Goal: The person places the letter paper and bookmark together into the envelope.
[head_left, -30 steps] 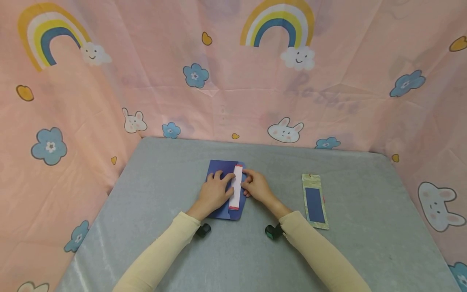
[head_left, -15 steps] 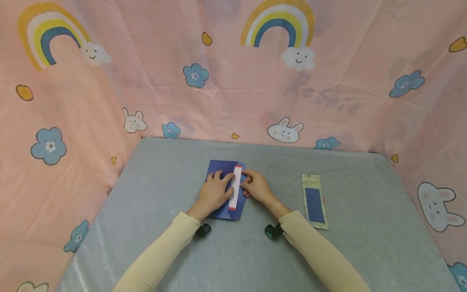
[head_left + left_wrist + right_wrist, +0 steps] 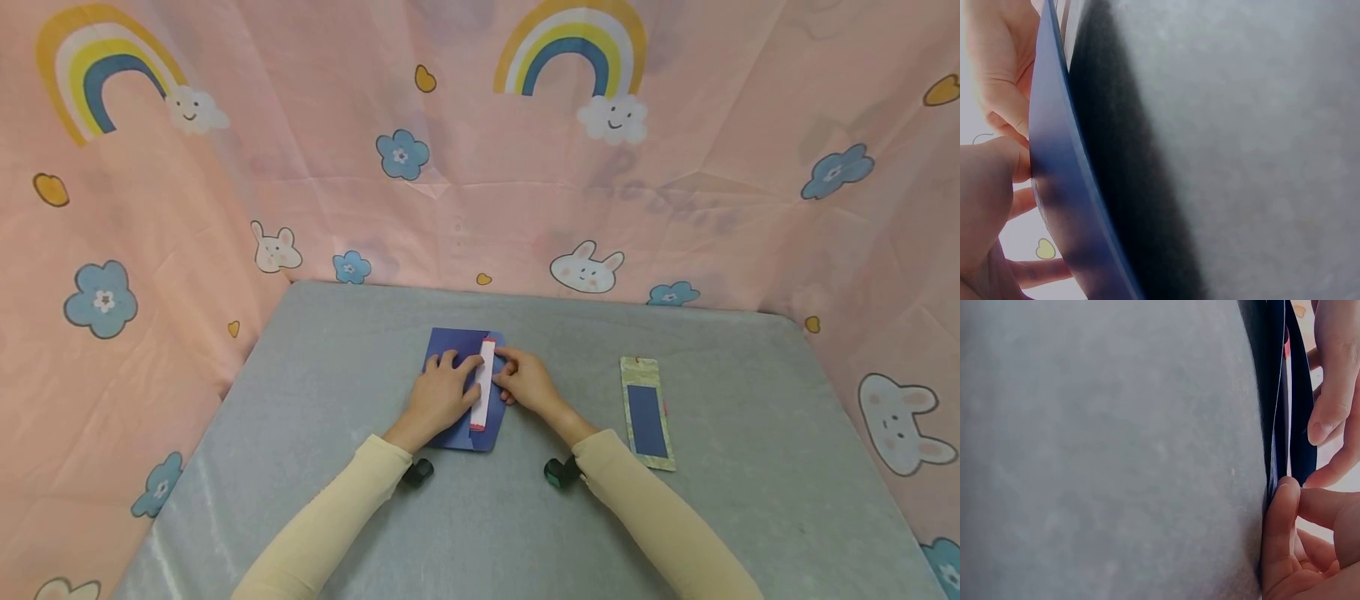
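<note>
A flat blue folder [image 3: 459, 338] lies on the grey table, with a narrow white strip with red ends [image 3: 483, 400] lengthwise near its right side. My left hand [image 3: 441, 393] rests on the folder with fingers spread, thumb and forefinger at the strip's left edge. From the right, my right hand [image 3: 528, 383] pinches at the folder's right part beside the strip. The right wrist view shows thumb and forefinger meeting at dark blue layers [image 3: 1302, 425], with a sliver of white and red between them. In the left wrist view the blue edge [image 3: 1063, 156] stands above its shadow.
A green patterned long card with a dark blue panel [image 3: 647, 421] lies to the right on the grey table [image 3: 735, 500]. Pink printed cloth [image 3: 480, 217] hangs along the back and sides. Small black wrist devices [image 3: 561, 475] sit by both cuffs.
The white strip has shifted very slightly left and looks a little narrower, with the right fingertips following it. The left hand and the green card stay in place.
</note>
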The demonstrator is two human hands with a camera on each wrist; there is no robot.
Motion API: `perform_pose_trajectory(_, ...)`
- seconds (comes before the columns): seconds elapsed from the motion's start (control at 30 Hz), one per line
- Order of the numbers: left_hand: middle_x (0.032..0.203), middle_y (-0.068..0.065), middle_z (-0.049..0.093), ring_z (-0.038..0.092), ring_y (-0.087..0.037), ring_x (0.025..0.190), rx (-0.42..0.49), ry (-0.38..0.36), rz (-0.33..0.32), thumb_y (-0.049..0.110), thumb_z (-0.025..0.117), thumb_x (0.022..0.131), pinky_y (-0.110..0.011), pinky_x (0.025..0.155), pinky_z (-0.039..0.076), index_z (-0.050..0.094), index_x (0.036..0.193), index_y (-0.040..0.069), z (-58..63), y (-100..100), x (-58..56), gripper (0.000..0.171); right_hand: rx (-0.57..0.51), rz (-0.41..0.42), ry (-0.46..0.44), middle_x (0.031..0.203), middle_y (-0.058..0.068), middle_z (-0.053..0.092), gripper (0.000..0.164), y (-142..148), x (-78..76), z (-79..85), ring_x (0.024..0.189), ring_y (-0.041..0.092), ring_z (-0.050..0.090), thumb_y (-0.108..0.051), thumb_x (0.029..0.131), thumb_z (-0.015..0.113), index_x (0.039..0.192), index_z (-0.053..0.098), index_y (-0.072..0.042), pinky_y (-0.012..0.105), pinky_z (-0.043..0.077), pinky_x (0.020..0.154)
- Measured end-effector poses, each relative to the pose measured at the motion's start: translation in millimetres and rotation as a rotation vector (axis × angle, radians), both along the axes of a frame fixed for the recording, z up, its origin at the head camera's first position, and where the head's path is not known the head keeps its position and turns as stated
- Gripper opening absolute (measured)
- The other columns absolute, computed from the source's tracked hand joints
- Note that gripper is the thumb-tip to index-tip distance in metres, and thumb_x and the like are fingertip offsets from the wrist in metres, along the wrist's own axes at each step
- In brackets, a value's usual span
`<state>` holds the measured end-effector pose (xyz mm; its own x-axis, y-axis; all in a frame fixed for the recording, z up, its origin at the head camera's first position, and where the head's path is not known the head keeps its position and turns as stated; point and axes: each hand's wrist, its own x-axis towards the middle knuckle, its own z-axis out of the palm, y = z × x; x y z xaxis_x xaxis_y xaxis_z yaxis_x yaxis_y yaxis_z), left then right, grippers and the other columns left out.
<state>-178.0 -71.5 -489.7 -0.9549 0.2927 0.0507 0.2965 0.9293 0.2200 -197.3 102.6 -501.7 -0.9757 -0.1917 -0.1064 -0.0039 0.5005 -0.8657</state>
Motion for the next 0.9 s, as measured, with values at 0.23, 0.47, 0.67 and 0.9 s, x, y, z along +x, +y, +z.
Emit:
perform_pose_trajectory(0.23, 0.136, -0.015, 0.050, 0.049, -0.043, 0.123, 0.000, 0.002, 0.002, 0.041, 0.053, 0.089, -0.055, 0.088, 0.050, 0.048, 0.134, 0.036, -0.9, 0.3, -0.3, 0.045, 0.028, 0.000, -0.010, 0.070, 0.010, 0.062, 0.054, -0.6, -0.6, 2.7, 0.045, 0.010, 0.055, -0.006, 0.085, 0.065, 0.136, 0.049, -0.006, 0.025, 0.050, 0.047)
perform_pose_trajectory(0.47, 0.136, -0.015, 0.050, 0.048, -0.043, 0.123, -0.005, 0.008, -0.001, 0.040, 0.053, 0.090, -0.055, 0.087, 0.049, 0.048, 0.134, 0.035, -2.0, 0.4, -0.6, 0.045, 0.054, 0.003, -0.036, 0.069, 0.005, 0.060, 0.054, -2.2, -2.6, 4.4, 0.046, 0.010, 0.054, -0.009, 0.085, 0.065, 0.137, 0.048, -0.008, 0.024, 0.048, 0.046)
perform_pose_trajectory(0.67, 0.135, -0.014, 0.050, 0.049, -0.043, 0.123, -0.003, -0.002, 0.000, 0.041, 0.053, 0.090, -0.056, 0.086, 0.050, 0.048, 0.134, 0.036, -1.4, 0.6, -0.6, 0.045, 0.059, 0.008, -0.038, 0.068, 0.005, 0.060, 0.055, -3.6, -3.9, 5.0, 0.046, 0.010, 0.053, -0.009, 0.085, 0.065, 0.138, 0.048, -0.008, 0.024, 0.047, 0.045)
perform_pose_trajectory(0.9, 0.135, -0.014, 0.050, 0.048, -0.043, 0.123, -0.007, -0.012, -0.001, 0.041, 0.052, 0.090, -0.055, 0.086, 0.050, 0.047, 0.134, 0.036, -1.5, 0.8, -0.6, 0.044, 0.078, 0.015, -0.005, 0.067, 0.003, 0.059, 0.054, -5.1, -5.4, 3.9, 0.044, 0.010, 0.052, -0.008, 0.084, 0.065, 0.136, 0.050, -0.008, 0.024, 0.046, 0.044)
